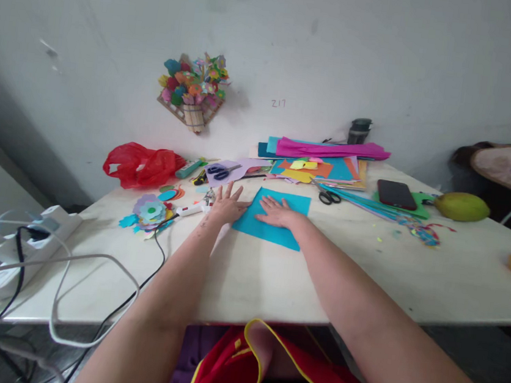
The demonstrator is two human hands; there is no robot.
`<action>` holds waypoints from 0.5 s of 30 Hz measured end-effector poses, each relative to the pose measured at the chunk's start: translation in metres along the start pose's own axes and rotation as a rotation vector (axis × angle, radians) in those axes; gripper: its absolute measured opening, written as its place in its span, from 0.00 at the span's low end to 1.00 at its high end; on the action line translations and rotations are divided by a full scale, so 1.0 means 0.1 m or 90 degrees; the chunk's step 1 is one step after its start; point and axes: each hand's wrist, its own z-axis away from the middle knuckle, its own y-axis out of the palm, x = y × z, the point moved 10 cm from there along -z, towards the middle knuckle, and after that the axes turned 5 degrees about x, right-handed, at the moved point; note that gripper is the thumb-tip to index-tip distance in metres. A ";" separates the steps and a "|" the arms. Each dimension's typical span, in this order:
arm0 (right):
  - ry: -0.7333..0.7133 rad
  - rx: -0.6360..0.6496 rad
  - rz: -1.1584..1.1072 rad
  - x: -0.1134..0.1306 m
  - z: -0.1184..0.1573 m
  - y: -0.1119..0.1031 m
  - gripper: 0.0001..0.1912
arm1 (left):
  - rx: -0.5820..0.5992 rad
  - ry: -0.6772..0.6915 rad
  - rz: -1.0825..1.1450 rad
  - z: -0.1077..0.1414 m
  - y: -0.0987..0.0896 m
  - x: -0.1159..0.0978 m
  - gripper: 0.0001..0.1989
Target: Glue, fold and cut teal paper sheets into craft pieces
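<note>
A blue sheet of paper [278, 237] lies flat on the pale table, turned slightly. My right hand [277, 211] rests palm down on its middle, fingers stretched out. At the sheet's left edge is my left hand [230, 204], its fingers spread and the thumb reaching to the paper's edge. Neither hand grips anything. Just left of my left hand lies a white glue gun [192, 209] with a black cord. Beyond the sheet, to the right, are black-handled scissors [329, 197].
Paper flowers [150, 210] and a red plastic bag [141, 165] lie left, near a cabled power strip [22, 251]. Behind are dark blue scissors [221, 171] and stacked coloured paper [350, 173]. To the right are a phone [396, 194] and a green mango-like fruit [462, 206].
</note>
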 end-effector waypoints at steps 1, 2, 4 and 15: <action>0.000 -0.001 0.000 0.01 0.01 -0.01 0.41 | 0.003 0.000 -0.002 0.00 0.00 0.00 0.19; 0.000 -0.003 -0.001 0.01 0.02 -0.01 0.41 | 0.005 0.000 -0.005 0.00 -0.01 -0.01 0.19; 0.003 -0.005 -0.002 0.01 0.03 -0.02 0.40 | 0.006 0.004 -0.014 0.00 -0.02 -0.02 0.19; -0.014 -0.049 0.020 0.07 0.06 -0.09 0.39 | -0.018 0.024 -0.029 -0.02 -0.03 -0.02 0.19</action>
